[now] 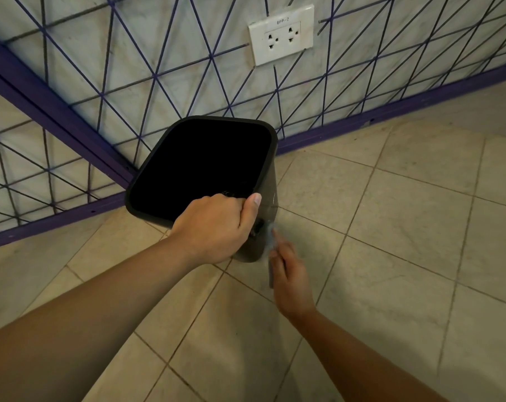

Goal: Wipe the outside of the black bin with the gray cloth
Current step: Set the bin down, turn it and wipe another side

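The black bin (205, 166) sits tilted in the corner of the tiled floor (391, 227), open mouth leaning toward the patterned wall (159, 68) with its purple lines. The left hand (217, 227) grips the near rim, fingers curled over the edge, thumb pressed along the outside. The right hand (289, 274) is lower down against the bin's side, fingers closed on the gray cloth (270, 236) (it's blurry, so the exact pinch is hard to tell) — cloth touching the outer wall. A white outlet (280, 34) sits on the wall above.
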A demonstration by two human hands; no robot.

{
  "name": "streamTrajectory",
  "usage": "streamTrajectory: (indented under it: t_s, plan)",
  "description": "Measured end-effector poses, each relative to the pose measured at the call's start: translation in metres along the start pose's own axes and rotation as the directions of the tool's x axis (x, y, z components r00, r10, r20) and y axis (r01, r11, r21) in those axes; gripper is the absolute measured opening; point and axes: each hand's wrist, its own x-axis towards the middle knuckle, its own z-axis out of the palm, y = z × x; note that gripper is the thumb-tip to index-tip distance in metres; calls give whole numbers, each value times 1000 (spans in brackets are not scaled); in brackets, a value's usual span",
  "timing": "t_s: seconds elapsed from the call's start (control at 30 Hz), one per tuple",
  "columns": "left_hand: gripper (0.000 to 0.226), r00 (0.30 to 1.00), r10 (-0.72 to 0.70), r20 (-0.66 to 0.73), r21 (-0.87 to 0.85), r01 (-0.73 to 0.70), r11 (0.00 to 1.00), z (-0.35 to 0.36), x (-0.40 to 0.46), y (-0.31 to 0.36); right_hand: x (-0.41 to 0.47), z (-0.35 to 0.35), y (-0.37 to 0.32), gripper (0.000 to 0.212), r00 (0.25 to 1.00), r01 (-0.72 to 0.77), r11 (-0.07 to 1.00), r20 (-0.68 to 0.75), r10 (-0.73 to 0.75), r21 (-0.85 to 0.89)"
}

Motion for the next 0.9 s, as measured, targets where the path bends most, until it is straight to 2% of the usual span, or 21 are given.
streamTrajectory:
  t_s: [0.1,0.17,0.23,0.3,0.37,0.47,0.57,0.63,0.73,0.8,0.9]
  plan:
    - [57,1000,-26,2,-7,26,1000,-1,-3,2,12,-10,1,44,957,-83,994,-273,100,73]
    - [56,999,-30,18,-13,31,999,-3,-3,4,25,-11,-5,46,907,-165,958,-345,240,233]
    - [56,999,-23,30,-8,23,1000,-6,-2,7,39,-8,-8,47,854,-308,854,-273,442,420]
    - [55,999,-17,32,-3,17,1000,-6,0,9,51,-3,-13,45,813,-429,718,-112,571,547]
    - [55,1000,-15,26,-1,15,1000,-6,2,11,57,7,-22,44,820,-494,695,15,572,522]
    - [55,1000,-26,12,8,26,1000,-5,4,10,56,26,-36,47,827,-482,642,67,558,596]
    - [56,999,-37,21,-9,37,999,-4,6,7,28,42,-44,48,929,-284,716,-1,369,638]
    - [56,999,-35,25,-16,36,999,-3,7,5,9,48,-41,49,965,-185,764,-32,259,618]
    - [57,1000,-20,12,-15,20,1000,-3,7,5,21,41,-36,48,959,-206,796,-44,279,569]
    - [57,1000,-12,2,-23,12,1000,-2,7,5,30,39,-41,47,940,-250,742,-27,339,622]
    - [56,1000,-19,-1,-27,19,999,0,6,4,21,43,-49,47,952,-195,755,-64,298,627]
